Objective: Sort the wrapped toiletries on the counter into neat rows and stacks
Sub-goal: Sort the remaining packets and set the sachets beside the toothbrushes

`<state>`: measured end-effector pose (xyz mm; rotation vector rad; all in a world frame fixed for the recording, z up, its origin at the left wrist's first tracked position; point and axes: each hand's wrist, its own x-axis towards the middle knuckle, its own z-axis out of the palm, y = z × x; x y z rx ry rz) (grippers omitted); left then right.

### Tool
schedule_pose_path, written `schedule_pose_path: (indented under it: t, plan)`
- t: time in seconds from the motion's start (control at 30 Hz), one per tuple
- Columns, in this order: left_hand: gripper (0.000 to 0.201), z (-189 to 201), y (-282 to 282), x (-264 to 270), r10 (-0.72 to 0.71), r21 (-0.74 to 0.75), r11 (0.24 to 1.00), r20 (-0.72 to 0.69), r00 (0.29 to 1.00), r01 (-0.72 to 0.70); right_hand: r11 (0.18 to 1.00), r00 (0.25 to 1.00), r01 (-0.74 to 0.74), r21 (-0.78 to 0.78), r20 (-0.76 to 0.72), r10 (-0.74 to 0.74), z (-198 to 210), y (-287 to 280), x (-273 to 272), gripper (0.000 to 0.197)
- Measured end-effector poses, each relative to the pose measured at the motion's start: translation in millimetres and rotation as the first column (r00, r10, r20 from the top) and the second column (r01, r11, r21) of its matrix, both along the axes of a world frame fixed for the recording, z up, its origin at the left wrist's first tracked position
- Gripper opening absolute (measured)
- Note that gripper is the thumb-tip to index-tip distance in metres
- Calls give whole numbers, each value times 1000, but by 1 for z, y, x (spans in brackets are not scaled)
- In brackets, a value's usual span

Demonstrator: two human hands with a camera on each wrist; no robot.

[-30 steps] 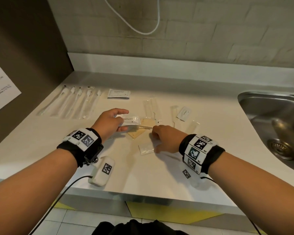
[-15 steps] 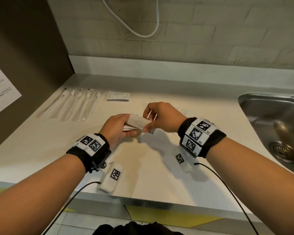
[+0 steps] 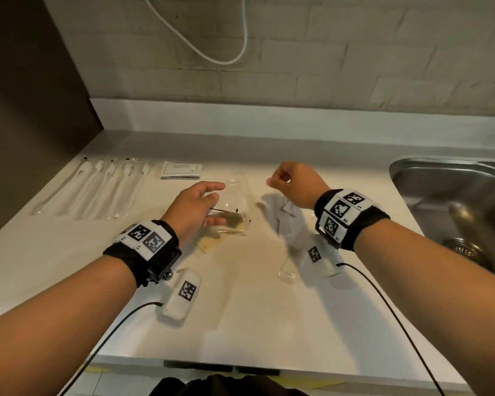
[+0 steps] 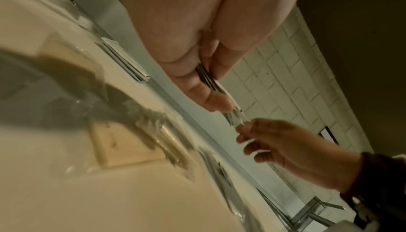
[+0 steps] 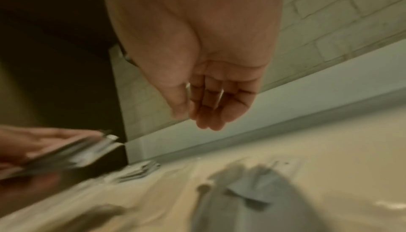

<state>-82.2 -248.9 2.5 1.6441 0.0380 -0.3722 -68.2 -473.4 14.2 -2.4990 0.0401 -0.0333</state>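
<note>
Over the counter, from the head view: left hand pinching a thin stack of clear packets; right hand loosely curled, apparently empty. Toothbrushes already in a row; sachets stacked. Beside the left wrist: crinkly film sandwiched between thumb and fingers. Past the right wrist: relaxed, nothing held. Likely gathering; next, another loose packet to fetch

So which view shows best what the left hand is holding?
Left wrist: the left hand pinches a thin stack of flat packets between thumb and fingers. Head view shows them as clear wrappers; right wrist shows only a blur.
</note>
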Motion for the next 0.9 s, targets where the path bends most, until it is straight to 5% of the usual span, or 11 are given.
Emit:
schedule_pose_path:
  t: [0.03, 0.13, 0.23, 0.43, 0.67, 0.9]
  plan:
    - [26, 1, -1, 5, 3, 20, 1000, 17, 1000, -4, 996, 999, 3, -93, -39, -6, -4, -11, 7, 15]
    - [23, 4, -5, 20, -13, 64, 998, 71, 997, 8, 925, 966, -132, -355, -256, 39, -14, -33, 20, 42]
    - [21, 3, -10, 35, -30, 67, 997, 73, 997, 25, 851, 915, -269, -452, -396, 79, -18, -41, 29, 45]
    - [18, -2, -23, 62, -55, 83, 995, 78, 995, 49, 750, 894, -317, -581, -447, 31, -14, -49, 47, 47]
    - [20, -8, -32, 81, -23, 90, 996, 109, 994, 14, 919, 927, -291, -265, -316, 202, 7, -48, 54, 21]
    - [27, 2, -27, 80, 79, -42, 996, 99, 992, -75, 928, 923, -369, -59, -136, 359, 38, 14, 47, 22]
